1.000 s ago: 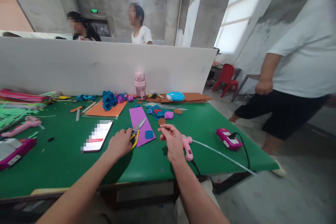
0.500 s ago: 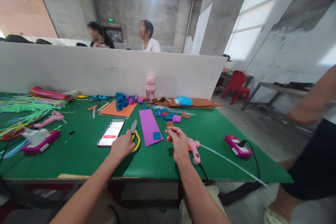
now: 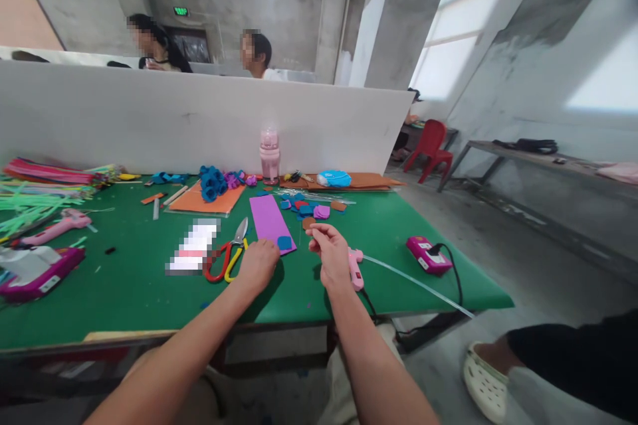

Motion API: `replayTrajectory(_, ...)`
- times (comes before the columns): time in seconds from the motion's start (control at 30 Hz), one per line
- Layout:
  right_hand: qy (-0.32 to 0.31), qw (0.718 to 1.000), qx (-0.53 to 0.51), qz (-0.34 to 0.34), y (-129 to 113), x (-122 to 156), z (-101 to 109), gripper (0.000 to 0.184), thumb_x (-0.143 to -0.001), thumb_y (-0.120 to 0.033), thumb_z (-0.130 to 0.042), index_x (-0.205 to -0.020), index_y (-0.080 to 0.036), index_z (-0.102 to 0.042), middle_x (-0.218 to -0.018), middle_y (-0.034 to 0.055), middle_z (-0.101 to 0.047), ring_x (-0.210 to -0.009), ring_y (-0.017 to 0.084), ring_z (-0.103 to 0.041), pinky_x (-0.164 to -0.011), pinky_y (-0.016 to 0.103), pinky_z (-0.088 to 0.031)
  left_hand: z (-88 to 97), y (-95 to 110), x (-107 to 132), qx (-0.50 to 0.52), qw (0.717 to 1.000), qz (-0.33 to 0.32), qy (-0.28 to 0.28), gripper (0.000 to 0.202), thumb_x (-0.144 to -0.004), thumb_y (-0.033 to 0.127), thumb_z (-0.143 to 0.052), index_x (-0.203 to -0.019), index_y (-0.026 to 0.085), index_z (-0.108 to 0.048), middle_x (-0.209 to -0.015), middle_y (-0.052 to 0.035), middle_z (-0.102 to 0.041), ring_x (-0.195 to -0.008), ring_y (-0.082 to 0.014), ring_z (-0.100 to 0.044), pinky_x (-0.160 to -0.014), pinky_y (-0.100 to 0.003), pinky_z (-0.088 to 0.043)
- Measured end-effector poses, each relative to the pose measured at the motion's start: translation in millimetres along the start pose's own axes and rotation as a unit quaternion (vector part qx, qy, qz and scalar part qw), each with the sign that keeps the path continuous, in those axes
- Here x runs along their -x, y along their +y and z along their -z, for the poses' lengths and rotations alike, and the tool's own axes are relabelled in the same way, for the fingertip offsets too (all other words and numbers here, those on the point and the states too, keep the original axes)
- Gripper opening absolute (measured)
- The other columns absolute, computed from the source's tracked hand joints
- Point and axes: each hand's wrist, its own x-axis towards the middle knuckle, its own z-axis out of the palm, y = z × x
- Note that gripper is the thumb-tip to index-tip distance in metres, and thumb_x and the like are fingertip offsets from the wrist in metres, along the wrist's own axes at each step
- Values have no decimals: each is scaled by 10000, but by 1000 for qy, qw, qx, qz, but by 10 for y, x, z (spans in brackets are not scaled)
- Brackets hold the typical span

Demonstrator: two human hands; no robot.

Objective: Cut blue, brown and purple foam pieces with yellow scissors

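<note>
My right hand (image 3: pixel 329 251) is closed in a pinch above the table. A small brown foam piece (image 3: pixel 308 223) shows right at its fingertips; whether they grip it is unclear. My left hand (image 3: pixel 260 264) is over the near end of a purple foam sheet (image 3: pixel 266 218), its fingers bent down and mostly hidden. Beside those fingers, a blue rounded square (image 3: pixel 284 243) lies on the sheet. Scissors (image 3: pixel 241 231) with one red and one yellow handle lie left of that hand, apart from it. A pink glue gun (image 3: pixel 355 271), clear glue stick in its back, rests right of my right hand.
Blue, purple and brown foam pieces (image 3: pixel 305 210) are piled behind the sheet. A phone (image 3: pixel 194 246) lies left of the scissors. Purple power strips (image 3: pixel 428 255) sit at both sides. A pink bottle (image 3: pixel 270 156) stands by the white partition (image 3: pixel 209 109). Someone's leg and clog (image 3: pixel 486 378) are at right.
My left hand has left the scissors and moved right to the purple sheet. My right hand keeps its pinch. The view has shifted, and the person at right has moved mostly out of sight.
</note>
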Motion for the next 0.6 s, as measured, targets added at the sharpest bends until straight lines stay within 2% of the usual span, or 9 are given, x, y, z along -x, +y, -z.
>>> replayTrajectory(0.1,10,1000,-8,-13,-68,195,89,170,-633,-253,-667,-770,-158,-633,-674,-3,-647,-474,60,-481,-465,193,-399,38,28,176,-4,1000,-10,12,229,-813,97,-406,-829,138,-631,-845,-131,-622,-885,-263,-567,-728,-359,-433)
replayTrajectory(0.17,9,999,-14,-42,-79,477,193,164,-649,-252,-673,-779,-160,-631,-686,-1,-650,-477,58,-489,-464,184,-399,88,70,406,-2,1000,-27,14,233,-837,125,-395,-820,157,-625,-835,-115,-616,-871,-255,-558,-728,-360,-427)
replayTrajectory(0.27,-56,990,2,-132,11,1047,369,192,-702,-309,-670,-809,-156,-621,-697,9,-654,-453,59,-487,-456,192,-420,138,164,836,3,999,-51,5,230,-857,150,-397,-793,190,-615,-815,-89,-612,-839,-242,-544,-721,-366,-415)
replayTrajectory(0.33,-105,972,31,-206,122,1412,464,240,-697,-353,-691,-782,-147,-604,-678,9,-650,-431,61,-491,-441,197,-432,139,233,1118,1,998,-65,-1,236,-865,163,-397,-783,209,-614,-799,-79,-610,-820,-243,-536,-705,-377,-406)
replayTrajectory(0.4,-95,964,39,-244,225,1686,520,266,-690,-374,-703,-748,-144,-582,-654,7,-642,-440,69,-509,-464,208,-458,119,307,1364,1,997,-82,-8,226,-861,166,-412,-786,223,-617,-791,-75,-612,-812,-245,-532,-696,-384,-399)
replayTrajectory(0.53,-77,958,-35,-275,295,1887,521,344,-668,-308,-728,-950,-157,-603,-873,45,-672,-712,132,-632,-682,264,-521,96,440,1699,29,994,-108,-16,201,-864,180,-438,-860,234,-632,-798,-69,-626,-804,-240,-526,-694,-385,-396)
replayTrajectory(0.6,-69,960,-54,-268,280,1876,497,334,-652,-259,-730,-945,-164,-600,-857,26,-669,-715,123,-625,-717,260,-511,120,462,1767,74,992,-104,-4,207,-888,240,-430,-947,239,-629,-846,-63,-639,-825,-234,-523,-714,-381,-401)
